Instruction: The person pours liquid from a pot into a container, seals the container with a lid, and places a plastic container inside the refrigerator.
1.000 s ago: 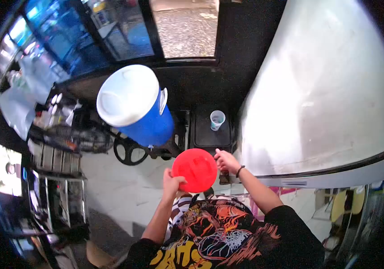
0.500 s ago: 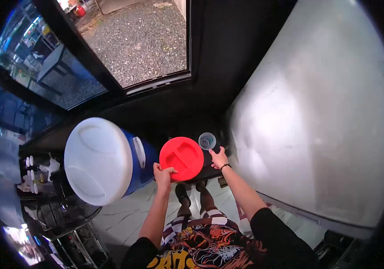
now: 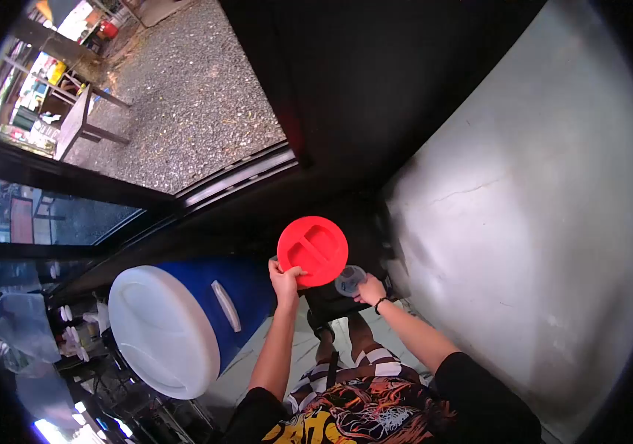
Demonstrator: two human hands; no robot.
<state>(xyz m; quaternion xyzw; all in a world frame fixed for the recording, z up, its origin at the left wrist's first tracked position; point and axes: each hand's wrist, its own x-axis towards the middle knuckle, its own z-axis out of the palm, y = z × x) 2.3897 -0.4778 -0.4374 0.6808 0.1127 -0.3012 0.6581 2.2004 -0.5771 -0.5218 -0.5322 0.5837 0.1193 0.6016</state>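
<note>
In the head view, my left hand (image 3: 285, 283) is closed on the lower left edge of a round red lid (image 3: 324, 240), its thumb lying on the top face. A raised bar crosses the lid's recessed middle. My right hand (image 3: 370, 289) wraps round the side of a clear plastic cup (image 3: 348, 282), just below and right of the lid. A dark surface lies under both; what the lid may cover is hidden.
To the left stands a large blue barrel (image 3: 246, 292) with a white lid (image 3: 157, 333) and a pale side handle (image 3: 225, 305). A big pale panel (image 3: 523, 207) rises on the right. Beyond the dark-framed opening are gravel (image 3: 191, 96) and a table (image 3: 80, 122).
My right hand has closed round the cup, drawing it down toward me. With my left hand the red lid has shifted slightly up and right. The camera view has turned.
</note>
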